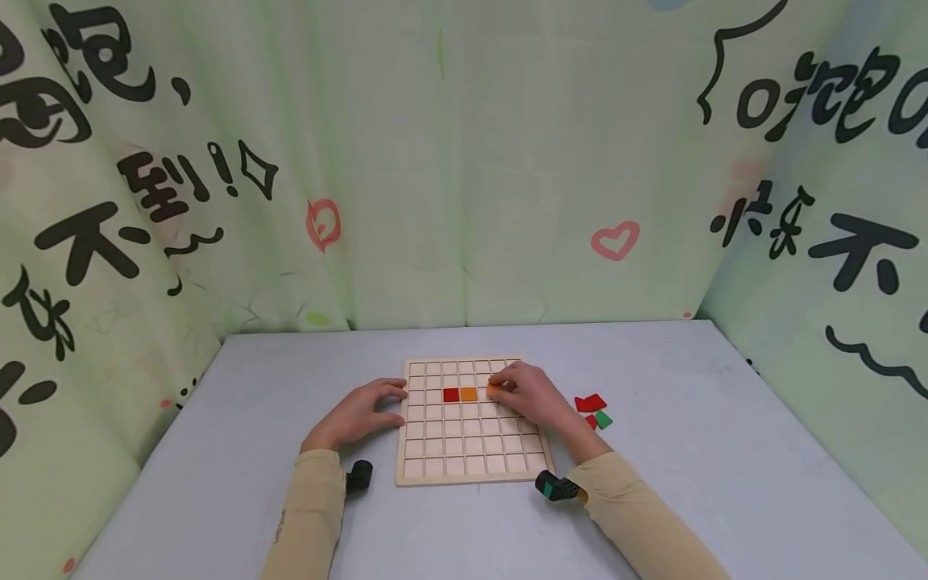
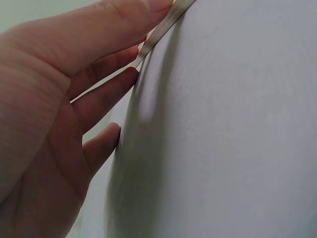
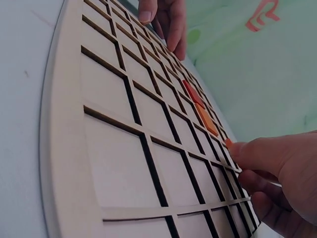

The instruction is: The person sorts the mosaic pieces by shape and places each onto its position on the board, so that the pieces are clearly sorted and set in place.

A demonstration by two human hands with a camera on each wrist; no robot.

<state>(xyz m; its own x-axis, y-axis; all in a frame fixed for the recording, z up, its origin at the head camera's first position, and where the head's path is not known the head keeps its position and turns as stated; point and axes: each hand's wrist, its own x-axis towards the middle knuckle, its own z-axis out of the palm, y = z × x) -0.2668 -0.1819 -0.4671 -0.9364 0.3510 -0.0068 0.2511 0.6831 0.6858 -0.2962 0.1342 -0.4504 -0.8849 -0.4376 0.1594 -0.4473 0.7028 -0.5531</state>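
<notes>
Head view, nearest first: beige sleeves (image 1: 308,515), black wrist cameras (image 1: 358,476), then the grid board (image 1: 474,481), its near edge uncovered. Left hand (image 1: 355,411) at board's left edge, fingers extended, not wrapped round anything; left wrist view adds the thumb and fingertips against the rim, hardly any grid. Right hand (image 1: 535,393) pinches an orange piece (image 1: 492,391) over the board's far right part; whether it lies flat, can't tell. Right wrist view shows its orange end poking past the fingertips and the cell walls' depth. Just left of it, an orange tile (image 1: 468,394), then a red tile (image 1: 451,395), side by side in cells. Loose red pieces (image 1: 594,402) and a green piece (image 1: 603,420) right of the board, only in head view. Table (image 1: 652,362) has open room both sides and beyond, up to the curtain (image 1: 406,161).
</notes>
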